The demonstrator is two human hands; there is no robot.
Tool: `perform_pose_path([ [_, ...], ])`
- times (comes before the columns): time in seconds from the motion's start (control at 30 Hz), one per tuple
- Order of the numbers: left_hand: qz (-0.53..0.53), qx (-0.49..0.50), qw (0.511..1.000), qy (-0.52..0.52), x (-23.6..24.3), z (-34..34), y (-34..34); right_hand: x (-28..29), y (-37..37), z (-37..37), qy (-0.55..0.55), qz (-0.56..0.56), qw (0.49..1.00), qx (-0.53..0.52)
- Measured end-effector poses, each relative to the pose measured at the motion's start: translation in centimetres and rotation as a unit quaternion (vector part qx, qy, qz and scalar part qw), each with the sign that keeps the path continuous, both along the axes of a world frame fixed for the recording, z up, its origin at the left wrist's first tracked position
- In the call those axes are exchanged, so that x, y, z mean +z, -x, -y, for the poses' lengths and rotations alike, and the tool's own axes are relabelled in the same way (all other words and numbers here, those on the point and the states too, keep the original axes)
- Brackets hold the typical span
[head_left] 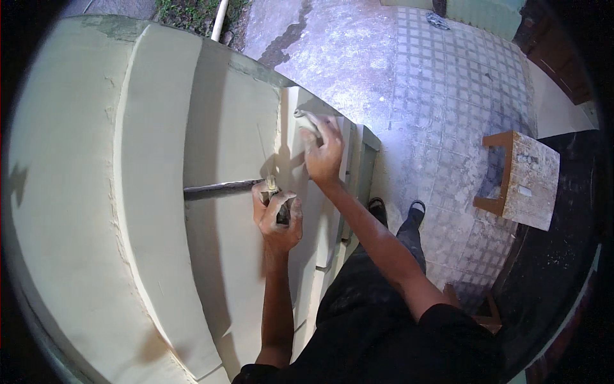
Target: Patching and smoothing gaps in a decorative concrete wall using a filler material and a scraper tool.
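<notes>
Cream panelling (157,128) is broken by a dark gap (220,189); at its right, a small pale piece (271,184) is gripped by the left hand (279,225), fingers bent, seemingly for fine control. Beyond, a whitish roll (309,121) is clasped by the right hand (325,157), probably for steadiness.

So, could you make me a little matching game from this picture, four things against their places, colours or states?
1. stool
2. plants
3. right hand
4. dark slot

A. green, at the top edge
B. just left of the left hand
C. gripping something pale
D. brown-sided, over at the right

Pairs: 1-D, 2-A, 3-C, 4-B
</notes>
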State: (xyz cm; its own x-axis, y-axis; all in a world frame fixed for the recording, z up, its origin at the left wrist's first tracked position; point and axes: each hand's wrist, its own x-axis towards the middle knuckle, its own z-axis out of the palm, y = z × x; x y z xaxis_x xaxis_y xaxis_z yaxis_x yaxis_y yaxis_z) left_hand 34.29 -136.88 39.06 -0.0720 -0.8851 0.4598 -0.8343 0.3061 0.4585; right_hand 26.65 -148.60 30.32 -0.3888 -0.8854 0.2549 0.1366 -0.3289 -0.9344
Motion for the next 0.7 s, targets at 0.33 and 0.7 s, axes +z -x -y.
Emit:
perform_pose_path([
  [0.33, 0.002, -0.013, 0.999, -0.031, 0.7, 0.3, 0.3, -1.6, 0.1, 3.1, -0.042, -0.03, 0.998, -0.023],
  [0.7, 0.015, -0.017, 0.999, -0.041, 0.8, 0.4, 0.2, -0.9, 1.8, 6.1, -0.064, -0.064, 0.996, -0.018],
])
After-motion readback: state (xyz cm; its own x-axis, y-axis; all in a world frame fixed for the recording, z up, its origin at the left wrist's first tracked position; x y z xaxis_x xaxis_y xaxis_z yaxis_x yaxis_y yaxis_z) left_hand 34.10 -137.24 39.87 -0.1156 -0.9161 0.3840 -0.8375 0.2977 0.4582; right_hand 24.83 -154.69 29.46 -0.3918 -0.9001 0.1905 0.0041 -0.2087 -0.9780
